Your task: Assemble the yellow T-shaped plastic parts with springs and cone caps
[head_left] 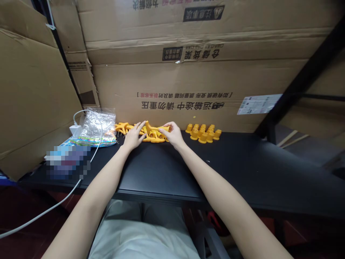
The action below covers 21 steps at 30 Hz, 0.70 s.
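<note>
My right hand (174,136) grips the right end of a yellow-orange plastic piece (155,128), a slim stem with a wider, hollow-looking right end and a raised left end. At that raised end is my left hand (133,137), its fingers stretched out and apart; whether a fingertip touches the piece I cannot tell. Under and between both hands lies a pile of similar yellow-orange pieces (154,139), some with round openings, partly hidden by the hands. To the right of my right hand stands a group of small yellow-orange cup-shaped parts (203,137) with flared rims.
Cardboard walls (161,79) close off the back and left of the black table (161,172). A clear plastic bag (94,124) lies at the left beside a white charger (76,129), and a white cable (60,202) crosses the table edge. A black metal post (299,81) rises at the right.
</note>
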Motion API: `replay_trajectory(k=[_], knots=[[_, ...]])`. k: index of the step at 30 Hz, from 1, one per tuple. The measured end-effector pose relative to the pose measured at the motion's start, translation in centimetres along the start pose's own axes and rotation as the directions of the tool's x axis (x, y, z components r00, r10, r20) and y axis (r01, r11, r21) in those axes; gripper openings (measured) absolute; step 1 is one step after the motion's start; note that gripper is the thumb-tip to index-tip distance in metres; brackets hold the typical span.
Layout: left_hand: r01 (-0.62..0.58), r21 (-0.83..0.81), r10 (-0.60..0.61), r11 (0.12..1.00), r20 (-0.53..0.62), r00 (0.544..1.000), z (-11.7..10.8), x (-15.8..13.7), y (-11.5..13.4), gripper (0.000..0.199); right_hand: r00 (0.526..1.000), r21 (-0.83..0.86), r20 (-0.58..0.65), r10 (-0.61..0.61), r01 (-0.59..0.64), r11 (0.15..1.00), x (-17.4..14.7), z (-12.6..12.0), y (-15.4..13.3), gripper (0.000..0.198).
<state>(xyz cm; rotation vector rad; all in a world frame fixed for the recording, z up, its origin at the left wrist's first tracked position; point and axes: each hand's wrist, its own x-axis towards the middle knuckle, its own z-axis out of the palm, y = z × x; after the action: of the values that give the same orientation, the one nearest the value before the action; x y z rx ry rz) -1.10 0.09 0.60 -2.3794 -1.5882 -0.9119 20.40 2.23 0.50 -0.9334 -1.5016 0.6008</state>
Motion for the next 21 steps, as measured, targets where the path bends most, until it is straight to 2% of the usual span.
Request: replay_trajectory(k=[4,9,12,15,17,21], knots=[[0.122,0.004,-0.122,0.992,-0.041,0.992,-0.6,-0.1,0.9,0.059,0.993,-0.005,0.105,-0.045,0.046,0.999,-0.3,0.4,-0.8,0.044],[0.059,0.05,-0.056,0.997,-0.058,0.997,-1.0,-0.1,1.7,0.053,0.988,0.014,0.149,-0.032,0.031,0.999,-0.4,0.2,-0.9,0.043],[0.061,0.087,-0.057,0.994,-0.045,0.997,-1.1,-0.1,2.1,0.048,0.982,0.01,0.188,-0.03,0.029,1.0,-0.4,0.1,-0.6,0.04],[0.059,0.124,-0.059,0.99,-0.007,0.998,-1.0,-0.1,2.2,0.046,0.956,-0.128,0.284,-0.072,0.112,0.985,-0.4,0.1,-0.2,0.03],[0.045,0.133,-0.048,0.99,0.022,0.999,-0.9,-0.1,2.1,0.045,0.923,-0.319,0.376,-0.08,0.21,0.924,-0.6,0.1,-0.2,0.023],[0.003,0.136,-0.015,0.991,0.083,0.996,-0.6,-0.2,2.0,0.045,0.855,-0.636,0.518,-0.011,0.394,0.664,-1.1,0.0,-1.0,0.019]])
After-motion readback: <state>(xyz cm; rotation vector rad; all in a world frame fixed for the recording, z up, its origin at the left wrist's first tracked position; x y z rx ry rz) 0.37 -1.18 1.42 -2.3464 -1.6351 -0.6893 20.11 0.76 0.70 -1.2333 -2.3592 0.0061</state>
